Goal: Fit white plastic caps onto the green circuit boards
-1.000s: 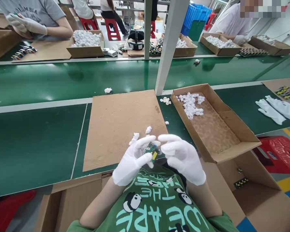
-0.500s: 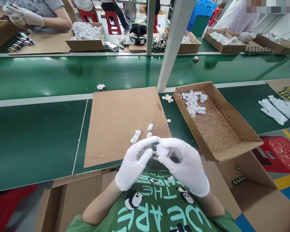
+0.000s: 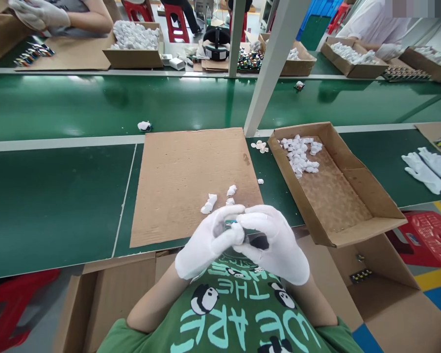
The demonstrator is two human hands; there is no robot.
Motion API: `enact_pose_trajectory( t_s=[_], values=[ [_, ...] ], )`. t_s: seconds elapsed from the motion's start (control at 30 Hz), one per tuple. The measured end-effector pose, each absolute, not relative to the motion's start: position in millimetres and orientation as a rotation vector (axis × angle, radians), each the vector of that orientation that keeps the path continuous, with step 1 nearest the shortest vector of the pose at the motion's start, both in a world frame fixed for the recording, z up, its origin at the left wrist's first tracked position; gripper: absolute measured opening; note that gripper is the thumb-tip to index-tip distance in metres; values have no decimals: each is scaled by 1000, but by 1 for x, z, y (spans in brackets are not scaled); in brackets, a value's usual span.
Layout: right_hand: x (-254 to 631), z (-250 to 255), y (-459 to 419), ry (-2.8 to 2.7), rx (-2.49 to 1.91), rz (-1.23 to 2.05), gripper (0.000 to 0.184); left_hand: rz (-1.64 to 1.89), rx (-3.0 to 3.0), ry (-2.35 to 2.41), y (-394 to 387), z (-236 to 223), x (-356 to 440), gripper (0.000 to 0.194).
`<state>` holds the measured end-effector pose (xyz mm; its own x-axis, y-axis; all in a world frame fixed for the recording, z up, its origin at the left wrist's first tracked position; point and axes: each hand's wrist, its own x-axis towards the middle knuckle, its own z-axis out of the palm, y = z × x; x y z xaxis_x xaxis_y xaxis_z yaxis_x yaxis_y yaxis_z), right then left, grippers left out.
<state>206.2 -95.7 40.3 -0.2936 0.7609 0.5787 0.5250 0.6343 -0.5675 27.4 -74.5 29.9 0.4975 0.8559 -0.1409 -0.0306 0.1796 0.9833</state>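
My left hand (image 3: 208, 241), in a white glove, pinches a small circuit board (image 3: 229, 224) between thumb and fingers. Only a green-blue bit of the board shows. My right hand (image 3: 275, 241), gloved too, is closed around the board's other side, its fingertips meeting those of the left. Whether a white piece is between the fingers cannot be made out. Just beyond my hands, a few crumpled-looking white pieces (image 3: 208, 204) lie on a flat cardboard sheet (image 3: 183, 169). To the right, a shallow cardboard box (image 3: 347, 208) contains more white pieces (image 3: 300, 154).
Beyond the sheet runs a green conveyor belt (image 3: 191, 105) carrying a small white-topped part (image 3: 144, 126). A slanted metal post (image 3: 268, 68) rises behind the sheet. White gloves (image 3: 428, 169) lie at right. Open cartons (image 3: 385, 294) stand below the table edge. Co-workers sit across the belt.
My fingers have closed in around the board, and my left thumb now covers the white piece seen beside it earlier. The white-topped part on the belt has moved left. The view has tilted slightly.
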Motion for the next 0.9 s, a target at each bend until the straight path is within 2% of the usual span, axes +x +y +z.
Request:
enact_pose_trajectory(
  t_s=[0.1,0.23,0.33,0.4,0.47,0.67,0.9],
  values=[
    [205,41,-98,-2024,-1012,313,34,602,1344,893,-74,37,29,21],
    [202,34,-97,-2012,-910,267,44,648,1230,865,-77,38,35,6],
    [202,27,-95,-1948,-836,277,48,682,1134,811,-78,39,36,5],
    [204,25,-95,-1944,-815,272,48,605,1127,723,-77,42,35,4],
    [206,26,-95,-2010,-826,245,46,477,1146,626,-75,46,33,12],
    [208,28,-96,-2141,-812,100,20,400,1192,716,-76,50,32,20],
    [206,22,-97,-1976,-745,94,30,436,979,533,-81,43,30,15]
  ],
)
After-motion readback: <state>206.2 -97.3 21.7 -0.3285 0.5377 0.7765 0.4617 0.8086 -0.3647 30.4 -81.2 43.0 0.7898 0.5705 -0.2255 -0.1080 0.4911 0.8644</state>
